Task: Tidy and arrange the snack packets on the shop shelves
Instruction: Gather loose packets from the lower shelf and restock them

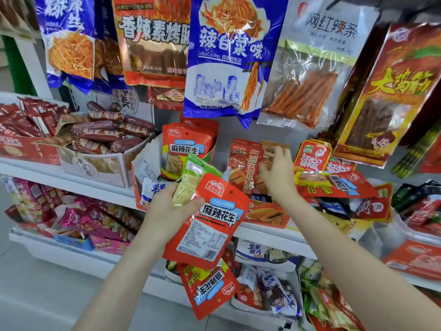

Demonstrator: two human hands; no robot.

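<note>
Snack packets on the shelf (267, 231), tidying only partly done.
Left hand (167, 206) grips a red packet (210, 223) and a green packet (191, 180); right hand (278, 173) pinches a brown packet (269, 149) near the shelf's back; many lie loose.

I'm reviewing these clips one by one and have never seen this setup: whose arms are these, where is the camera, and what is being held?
No machine here: a person works with bare hands, and the single picture comes from a wide-angle camera on their head, looking forward and down at shop shelves.

The left hand grips several packets at once: a red peanut packet, a green packet behind it, and what looks like a white and blue packet at its side. The right hand reaches to the middle shelf, its fingers curled on an orange-brown packet standing among others.

Another red peanut packet stands in a cardboard box on that shelf. To the left lies a box of sausages. Large packets hang above, one a blue hanging bag.
</note>
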